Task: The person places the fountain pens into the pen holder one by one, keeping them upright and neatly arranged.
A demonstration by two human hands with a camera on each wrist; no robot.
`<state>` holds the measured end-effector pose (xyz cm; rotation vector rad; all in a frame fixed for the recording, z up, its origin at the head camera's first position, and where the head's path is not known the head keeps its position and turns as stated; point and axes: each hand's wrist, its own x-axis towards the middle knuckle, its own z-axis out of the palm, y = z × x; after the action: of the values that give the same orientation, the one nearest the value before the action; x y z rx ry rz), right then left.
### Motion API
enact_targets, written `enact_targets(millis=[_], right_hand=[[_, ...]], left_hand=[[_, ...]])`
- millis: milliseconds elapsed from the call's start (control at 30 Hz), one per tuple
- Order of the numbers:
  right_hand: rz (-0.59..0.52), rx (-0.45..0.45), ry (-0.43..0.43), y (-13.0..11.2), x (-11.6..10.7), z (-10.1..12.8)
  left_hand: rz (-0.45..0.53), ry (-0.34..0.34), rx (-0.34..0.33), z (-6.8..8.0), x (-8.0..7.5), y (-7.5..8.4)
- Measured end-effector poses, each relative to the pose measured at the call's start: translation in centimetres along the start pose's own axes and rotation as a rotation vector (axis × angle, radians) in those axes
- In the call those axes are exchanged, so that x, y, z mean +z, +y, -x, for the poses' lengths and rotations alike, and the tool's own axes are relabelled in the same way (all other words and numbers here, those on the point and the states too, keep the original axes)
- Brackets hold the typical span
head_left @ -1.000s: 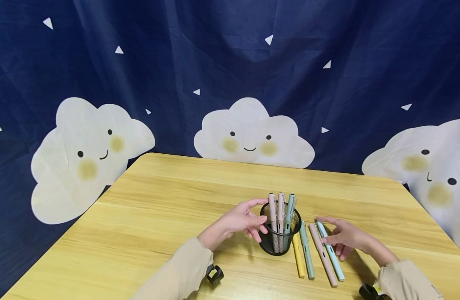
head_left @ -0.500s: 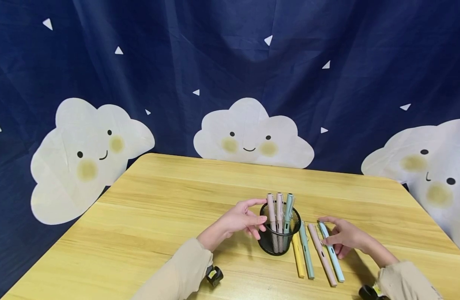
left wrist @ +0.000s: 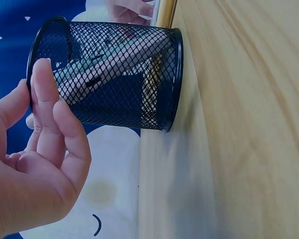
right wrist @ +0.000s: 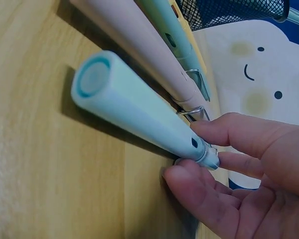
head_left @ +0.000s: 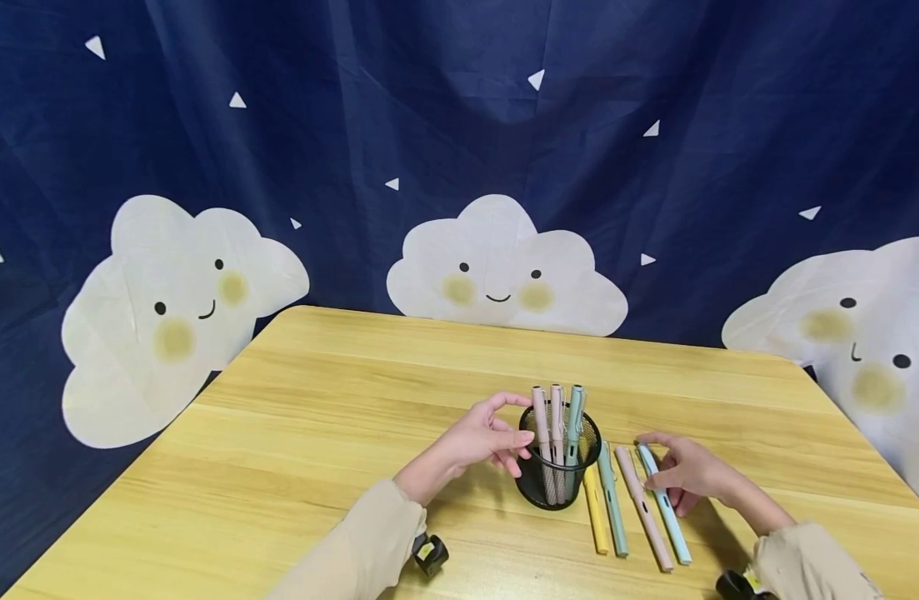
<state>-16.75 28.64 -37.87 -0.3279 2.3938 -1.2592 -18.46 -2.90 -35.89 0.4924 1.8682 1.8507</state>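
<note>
Holding the upright black mesh cup at its left rim with the left hand, in a wide curve of thumb and index; other fingers bent below. Slanting in from near left: left forearm. Pinching the far part of the light blue pen with the right hand, arched low, digits to either side; cannot tell how firmly. Lying on the counter, rightmost in the row right of the cup: that same pen. Leftward from it: loose pink pen, loose green pen, yellow pen.
</note>
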Motion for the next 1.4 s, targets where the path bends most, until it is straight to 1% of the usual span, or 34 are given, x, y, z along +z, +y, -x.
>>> enact_targets(millis=[367, 500, 767, 967, 1067, 1167, 1400], right_hand=[[0.011, -0.016, 0.017, 0.05, 0.05, 0.06], [0.022, -0.03, 0.018, 0.06, 0.01, 0.12], [0.042, -0.028, 0.017, 0.09, -0.05, 0.13], [0.055, -0.018, 0.052, -0.07, -0.04, 0.11], [0.072, -0.016, 0.083, -0.18, 0.02, 0.08], [0.077, -0.024, 0.095, -0.33, 0.05, 0.1], [0.005, -0.032, 0.065, -0.7, -0.19, 0.37]], left_hand=[[0.009, -0.011, -0.005, 0.02, 0.04, -0.06], [0.017, -0.008, -0.012, 0.03, 0.03, -0.1], [0.044, -0.013, -0.034, 0.05, 0.03, 0.04], [0.059, -0.024, -0.036, 0.13, -0.01, 0.11], [0.064, -0.02, -0.046, 0.15, 0.0, 0.09], [0.067, -0.014, -0.053, 0.16, 0.03, 0.04], [0.075, -0.012, -0.056, 0.19, 0.04, 0.02]])
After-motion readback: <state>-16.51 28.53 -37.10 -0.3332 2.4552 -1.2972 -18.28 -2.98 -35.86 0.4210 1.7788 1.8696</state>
